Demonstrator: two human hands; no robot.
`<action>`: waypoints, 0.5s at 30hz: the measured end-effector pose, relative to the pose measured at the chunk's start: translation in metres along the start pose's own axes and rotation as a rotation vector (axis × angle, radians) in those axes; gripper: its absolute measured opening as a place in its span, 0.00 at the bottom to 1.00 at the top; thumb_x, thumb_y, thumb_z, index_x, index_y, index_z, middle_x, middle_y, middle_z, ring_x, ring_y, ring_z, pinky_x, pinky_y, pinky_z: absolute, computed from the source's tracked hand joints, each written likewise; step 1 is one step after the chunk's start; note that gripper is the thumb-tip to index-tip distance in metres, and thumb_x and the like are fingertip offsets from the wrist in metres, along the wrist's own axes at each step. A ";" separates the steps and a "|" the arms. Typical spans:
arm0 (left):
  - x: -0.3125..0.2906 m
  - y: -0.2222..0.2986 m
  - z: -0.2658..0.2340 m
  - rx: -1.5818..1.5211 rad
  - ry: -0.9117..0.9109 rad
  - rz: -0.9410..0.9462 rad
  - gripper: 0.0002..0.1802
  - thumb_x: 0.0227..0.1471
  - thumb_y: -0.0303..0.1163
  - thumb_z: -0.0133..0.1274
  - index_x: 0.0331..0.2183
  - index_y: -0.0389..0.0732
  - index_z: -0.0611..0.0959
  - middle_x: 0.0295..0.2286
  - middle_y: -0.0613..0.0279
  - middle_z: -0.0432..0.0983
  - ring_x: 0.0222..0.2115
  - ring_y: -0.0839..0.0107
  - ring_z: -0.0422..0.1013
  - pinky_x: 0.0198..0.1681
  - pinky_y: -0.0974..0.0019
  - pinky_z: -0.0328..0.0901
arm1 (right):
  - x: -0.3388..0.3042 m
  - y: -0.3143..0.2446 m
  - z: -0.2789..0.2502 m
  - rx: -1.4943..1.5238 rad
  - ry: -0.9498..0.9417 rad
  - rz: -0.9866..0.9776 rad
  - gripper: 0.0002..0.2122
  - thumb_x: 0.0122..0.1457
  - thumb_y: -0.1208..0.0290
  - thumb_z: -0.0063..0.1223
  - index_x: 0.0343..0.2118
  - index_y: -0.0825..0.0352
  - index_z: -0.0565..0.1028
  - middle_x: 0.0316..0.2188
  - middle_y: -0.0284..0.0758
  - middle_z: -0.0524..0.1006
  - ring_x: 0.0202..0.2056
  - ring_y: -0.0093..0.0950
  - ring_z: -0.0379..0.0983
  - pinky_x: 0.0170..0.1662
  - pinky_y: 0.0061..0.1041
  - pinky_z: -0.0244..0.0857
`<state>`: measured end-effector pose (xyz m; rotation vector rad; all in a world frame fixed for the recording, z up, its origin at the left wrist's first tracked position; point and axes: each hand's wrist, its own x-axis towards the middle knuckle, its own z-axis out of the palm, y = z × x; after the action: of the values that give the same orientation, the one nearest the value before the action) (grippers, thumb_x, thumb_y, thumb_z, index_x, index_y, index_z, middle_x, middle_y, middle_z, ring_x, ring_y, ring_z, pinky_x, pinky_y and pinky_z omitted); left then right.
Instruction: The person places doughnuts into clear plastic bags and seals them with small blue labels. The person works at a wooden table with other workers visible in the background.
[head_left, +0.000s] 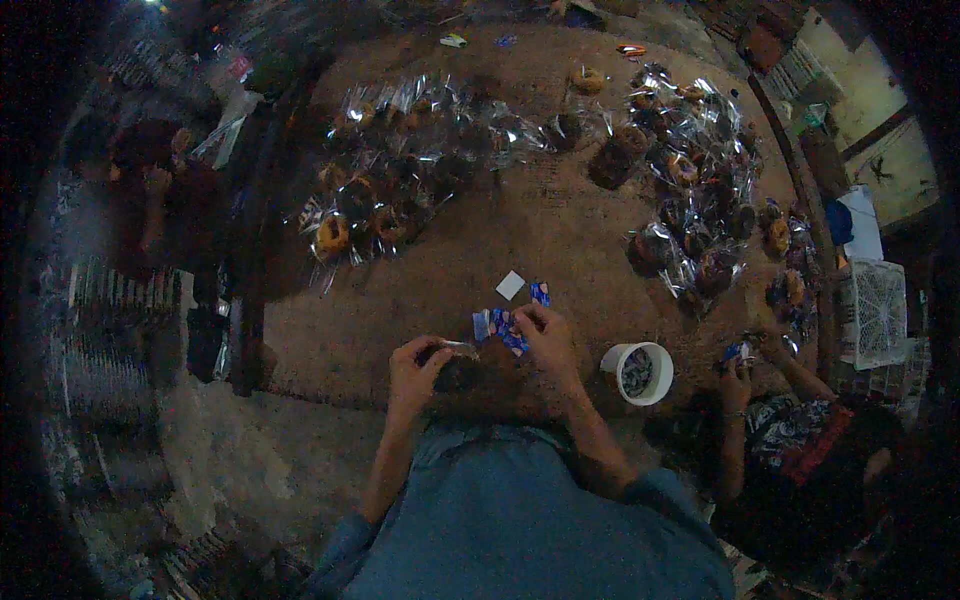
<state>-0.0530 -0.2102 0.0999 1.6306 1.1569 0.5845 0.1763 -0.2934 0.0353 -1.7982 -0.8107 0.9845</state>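
Note:
Near the front edge of the table, my left hand (pixel 412 368) is closed in a pinch on the gathered end of a clear plastic bag (pixel 458 346). A dark, rounded item (pixel 459 374) sits at that bag, its details lost in the dim light. Just to the right, my right hand (pixel 546 338) pinches at a small pile of blue printed cards (pixel 497 324); the fingertips press together on one card's edge. Another blue card (pixel 541 292) and a white square card (pixel 510 286) lie just beyond them.
A white tub (pixel 640 374) of small greyish pieces stands right of my hand. Shiny clear-bagged brown and orange round goods are heaped far left (pixel 390 170) and far right (pixel 690 180). Another person's hands (pixel 738 376) work at the right corner, near a white plastic crate (pixel 873 313).

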 end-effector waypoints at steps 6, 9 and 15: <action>0.003 -0.014 -0.025 -0.119 -0.017 -0.086 0.08 0.52 0.26 0.59 0.35 0.32 0.85 0.29 0.61 0.82 0.32 0.75 0.76 0.39 0.70 0.70 | 0.071 0.030 0.006 -0.386 0.148 -0.355 0.18 0.60 0.70 0.57 0.55 0.57 0.76 0.49 0.49 0.76 0.43 0.47 0.78 0.44 0.43 0.74; 0.014 -0.026 -0.029 -0.142 -0.094 -0.059 0.08 0.52 0.26 0.58 0.35 0.32 0.84 0.29 0.61 0.81 0.32 0.75 0.75 0.39 0.69 0.70 | 0.087 0.034 0.026 -0.780 0.003 -0.278 0.27 0.60 0.72 0.55 0.63 0.52 0.65 0.59 0.55 0.64 0.43 0.56 0.76 0.43 0.48 0.76; 0.032 -0.054 -0.033 -0.253 -0.173 -0.024 0.12 0.52 0.31 0.60 0.37 0.34 0.84 0.30 0.58 0.82 0.32 0.72 0.76 0.39 0.65 0.70 | 0.084 0.047 0.037 -0.845 0.181 -0.169 0.20 0.58 0.69 0.58 0.54 0.60 0.73 0.51 0.55 0.72 0.40 0.54 0.77 0.40 0.46 0.75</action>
<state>-0.0883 -0.1655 0.0575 1.4191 0.9342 0.5394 0.1892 -0.2260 -0.0423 -2.4151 -1.3613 0.3562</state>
